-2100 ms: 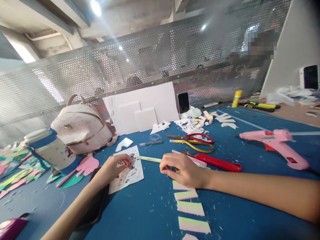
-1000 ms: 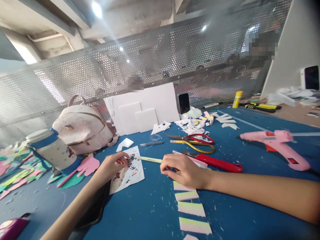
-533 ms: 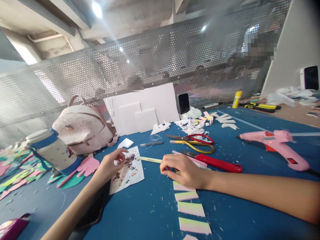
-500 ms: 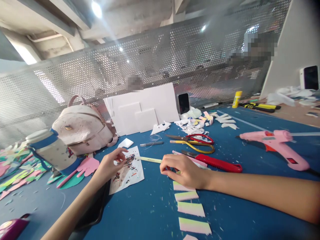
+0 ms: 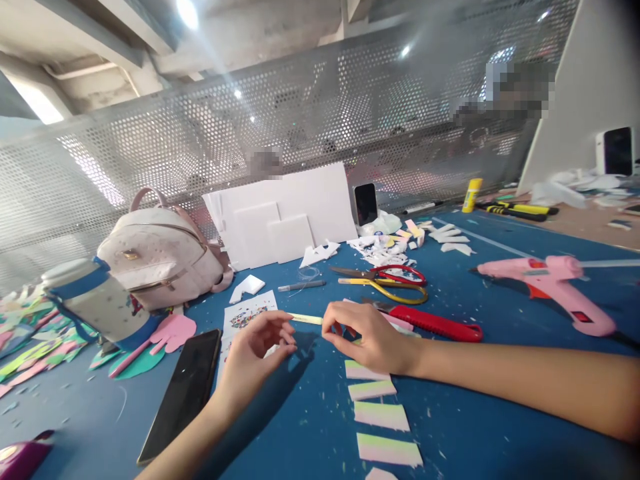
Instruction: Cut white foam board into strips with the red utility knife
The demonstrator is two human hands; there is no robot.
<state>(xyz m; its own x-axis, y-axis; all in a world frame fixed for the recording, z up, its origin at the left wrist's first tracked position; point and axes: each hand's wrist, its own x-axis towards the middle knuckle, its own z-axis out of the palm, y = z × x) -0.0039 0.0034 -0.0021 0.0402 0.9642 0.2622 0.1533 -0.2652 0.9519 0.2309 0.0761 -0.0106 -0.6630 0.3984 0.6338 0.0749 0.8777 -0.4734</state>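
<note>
While right hand pinches the stick, left hand — grip half-curled — hovers beside.

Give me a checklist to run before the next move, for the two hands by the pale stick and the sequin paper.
1. Left hand pinch holds something: cannot tell, fingers curled together.
2. Right hand resting on blue table, fingertips at pale stick: ok.
3. Sequin paper lying flat: ok, partly hidden by left hand.
4. Phone well away from left hand: not ok, lies just beside that arm.
5. Red knife blade retracted: cannot tell.
6. Glue gun away from both hands: ok.
</note>
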